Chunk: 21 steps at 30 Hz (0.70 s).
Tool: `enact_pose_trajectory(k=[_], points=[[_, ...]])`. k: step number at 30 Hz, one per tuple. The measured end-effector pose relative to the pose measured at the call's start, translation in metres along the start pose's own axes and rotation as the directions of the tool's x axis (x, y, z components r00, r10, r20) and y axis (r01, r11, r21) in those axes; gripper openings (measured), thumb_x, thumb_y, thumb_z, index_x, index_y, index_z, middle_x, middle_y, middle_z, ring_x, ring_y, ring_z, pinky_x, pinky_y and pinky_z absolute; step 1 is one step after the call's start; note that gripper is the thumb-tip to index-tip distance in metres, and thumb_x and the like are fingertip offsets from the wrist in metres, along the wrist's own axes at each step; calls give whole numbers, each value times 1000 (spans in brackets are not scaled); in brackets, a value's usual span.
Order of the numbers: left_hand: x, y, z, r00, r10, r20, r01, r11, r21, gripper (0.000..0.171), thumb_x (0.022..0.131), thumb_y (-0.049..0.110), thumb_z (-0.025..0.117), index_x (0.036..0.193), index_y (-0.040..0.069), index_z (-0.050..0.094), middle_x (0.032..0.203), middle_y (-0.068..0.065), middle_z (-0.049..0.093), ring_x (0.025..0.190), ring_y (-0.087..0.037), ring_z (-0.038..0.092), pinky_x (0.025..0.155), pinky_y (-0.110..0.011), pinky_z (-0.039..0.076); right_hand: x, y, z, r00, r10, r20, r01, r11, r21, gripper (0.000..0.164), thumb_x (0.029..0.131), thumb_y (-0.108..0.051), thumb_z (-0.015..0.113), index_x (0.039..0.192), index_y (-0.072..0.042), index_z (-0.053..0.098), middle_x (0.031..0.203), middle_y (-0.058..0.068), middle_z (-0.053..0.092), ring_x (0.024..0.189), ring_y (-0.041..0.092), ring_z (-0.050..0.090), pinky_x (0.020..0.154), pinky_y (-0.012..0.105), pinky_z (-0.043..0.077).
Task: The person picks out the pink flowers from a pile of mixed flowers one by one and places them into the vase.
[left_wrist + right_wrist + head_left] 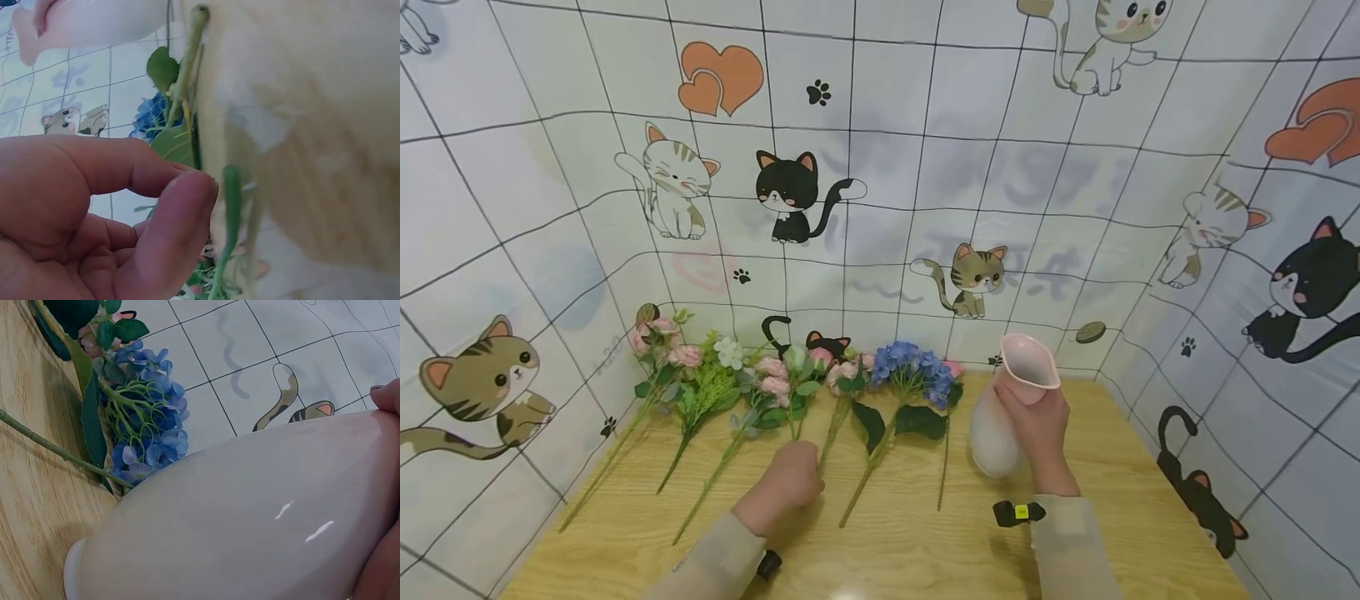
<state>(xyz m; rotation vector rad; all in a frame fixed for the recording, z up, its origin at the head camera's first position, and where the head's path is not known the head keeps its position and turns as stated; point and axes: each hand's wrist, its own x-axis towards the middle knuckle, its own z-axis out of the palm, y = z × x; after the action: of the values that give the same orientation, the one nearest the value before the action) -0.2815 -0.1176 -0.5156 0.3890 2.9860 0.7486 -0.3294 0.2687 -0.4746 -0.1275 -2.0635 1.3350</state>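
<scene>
My right hand [1036, 421] grips the neck of a white vase [988, 433] with a pink, flared rim. In the right wrist view, the vase's base [75, 572] is close to the wood; contact is unclear. My left hand [786, 483] is low over the table among flower stems, fingers curled. Its thumb and index fingertips come together beside a green stem [232, 200] in the left wrist view; whether they touch it is unclear. Right of that hand lies a blue hydrangea [910, 371] with large dark leaves, its thick stem [187, 59] pointing toward me.
Pink roses [662, 337], a green filler sprig [703, 400] and another pink rose stem [775, 387] lie in a row to the left. A thin stem [943, 467] lies between hydrangea and vase. A cat-print cloth wall [887, 167] surrounds the wooden table [895, 550].
</scene>
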Motion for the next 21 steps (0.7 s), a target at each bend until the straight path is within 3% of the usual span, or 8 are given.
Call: enact_pose_trajectory(k=[4,7,16,21], points=[[0,-4,-4,1000,-1,24,3,999,-53,53,76,-11,62,57,23,25,58,10,12,57,-11,10,57,-29,16,-2,0,1,1000,8,0,-8,1000,-10,68,85,-25,89,144,-10,58,134,15,69,107,14,58,98,45,50],[0,-6,-6,999,-8,44,12,997,-82,56,74,-12,59,59,25,20,60,11,7,61,-10,4,59,-30,12,-2,0,2,1000,1,-5,-1,1000,-13,68,85,-25,89,144,-10,57,134,15,69,107,13,57,98,44,50],[2,-11,-9,998,14,55,-9,996,-90,57,73,-17,56,61,25,19,63,10,7,62,-10,3,59,-30,11,0,0,3,1000,-9,-13,9,1000,-10,68,84,-22,89,144,-12,58,133,13,70,106,9,58,96,37,49],[7,-20,-15,996,-3,84,14,991,-135,57,75,-16,56,58,25,20,58,10,9,56,-8,5,54,-27,11,0,-1,2,1000,-8,-12,8,1000,-9,68,84,-22,89,144,-12,58,134,13,69,106,7,57,96,37,48]])
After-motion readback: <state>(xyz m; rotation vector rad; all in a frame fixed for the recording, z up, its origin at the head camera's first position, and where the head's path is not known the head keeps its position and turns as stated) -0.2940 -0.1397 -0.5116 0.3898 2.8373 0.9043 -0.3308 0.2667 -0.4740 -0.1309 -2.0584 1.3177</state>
